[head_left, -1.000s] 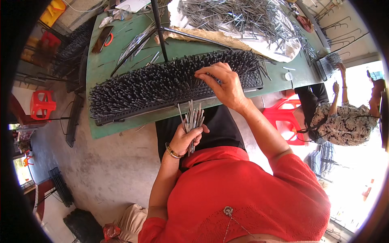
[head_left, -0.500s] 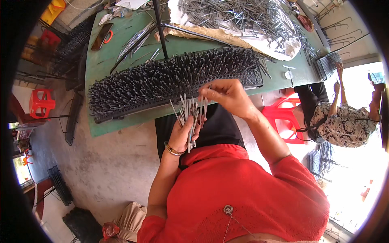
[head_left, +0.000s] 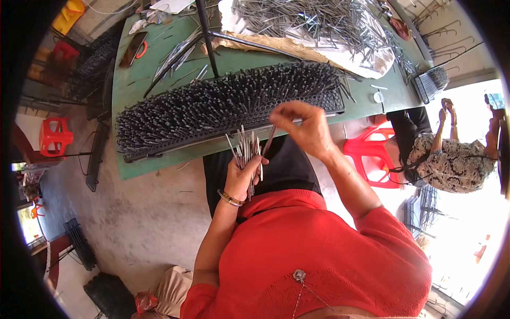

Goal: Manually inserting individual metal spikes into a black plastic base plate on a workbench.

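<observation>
Across the green table's near edge lies a long black perforated rack (head_left: 212, 136), with thin dark rods (head_left: 212, 106) standing densely in its holes. My left hand (head_left: 240, 178) is closed around a bundle of thin grey metal rods (head_left: 245, 150), their upper ends fanned out just in front of the rack. To its right, my right hand (head_left: 307, 130) is pinched over the rack's front edge. From its fingertips a single slim rod (head_left: 269, 141) slants down, slightly blurred. Bare holes (head_left: 311, 101) show at the rack's right part.
A large heap of loose rods (head_left: 313, 21) covers white sheeting at the back. Black metal bars (head_left: 211, 45) rise behind the rack. A phone (head_left: 134, 49) and orange-handled scissors (head_left: 142, 49) lie at the left. At the right, another person (head_left: 451, 162) sits by a red stool (head_left: 369, 151).
My right hand has shifted slightly right, and the rod in its fingers now tilts apart from the bundle. My left hand still holds the bundle. The other person's hands have come down from a smaller rack.
</observation>
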Motion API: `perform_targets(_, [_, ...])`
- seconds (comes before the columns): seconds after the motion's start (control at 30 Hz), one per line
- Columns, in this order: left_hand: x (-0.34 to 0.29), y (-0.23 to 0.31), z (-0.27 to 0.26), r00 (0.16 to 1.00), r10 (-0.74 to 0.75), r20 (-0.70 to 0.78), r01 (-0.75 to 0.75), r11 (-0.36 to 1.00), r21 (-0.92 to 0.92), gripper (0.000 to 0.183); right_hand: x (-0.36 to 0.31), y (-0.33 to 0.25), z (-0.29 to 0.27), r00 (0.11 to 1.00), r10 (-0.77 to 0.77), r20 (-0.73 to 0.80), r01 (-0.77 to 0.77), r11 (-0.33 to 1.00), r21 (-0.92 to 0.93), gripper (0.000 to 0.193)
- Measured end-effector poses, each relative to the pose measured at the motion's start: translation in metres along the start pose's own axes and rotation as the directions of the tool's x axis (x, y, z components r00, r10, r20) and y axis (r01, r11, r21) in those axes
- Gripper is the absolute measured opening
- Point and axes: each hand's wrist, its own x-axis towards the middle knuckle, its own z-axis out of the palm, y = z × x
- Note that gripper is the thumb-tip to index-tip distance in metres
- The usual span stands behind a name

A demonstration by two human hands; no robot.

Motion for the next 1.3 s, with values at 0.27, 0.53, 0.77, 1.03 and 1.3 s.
perform_targets(0.27, [-0.001, 0.005, 0.004, 0.988, -0.106, 0.109, 0.118, 0.987, -0.11, 0.035, 0.046, -0.005, 0.007, 0.888, -0.416, -0.196, 0.381, 0.905, -0.191, 0.013])
perform_targets(0.53, [-0.005, -0.007, -0.004, 0.982, -0.098, 0.164, 0.125, 0.978, -0.168, 0.04, 0.047, 0.002, 0.018, 0.848, -0.517, -0.117, 0.44, 0.81, -0.387, 0.014])
perform_targets(0.77, [-0.009, -0.001, 0.003, 0.967, -0.1, 0.236, 0.125, 0.988, -0.091, 0.04, 0.048, 0.015, 0.024, 0.823, -0.565, -0.059, 0.484, 0.752, -0.447, 0.015])
perform_targets(1.03, [-0.009, 0.008, 0.005, 0.976, -0.073, 0.203, 0.086, 0.995, -0.053, 0.04, 0.045, 0.02, 0.024, 0.802, -0.597, 0.005, 0.539, 0.719, -0.438, 0.017])
perform_targets(1.3, [-0.008, 0.018, 0.006, 0.967, -0.022, 0.253, 0.045, 0.995, -0.086, 0.041, 0.025, 0.006, 0.012, 0.9, -0.435, -0.02, 0.417, 0.876, -0.243, 0.016])
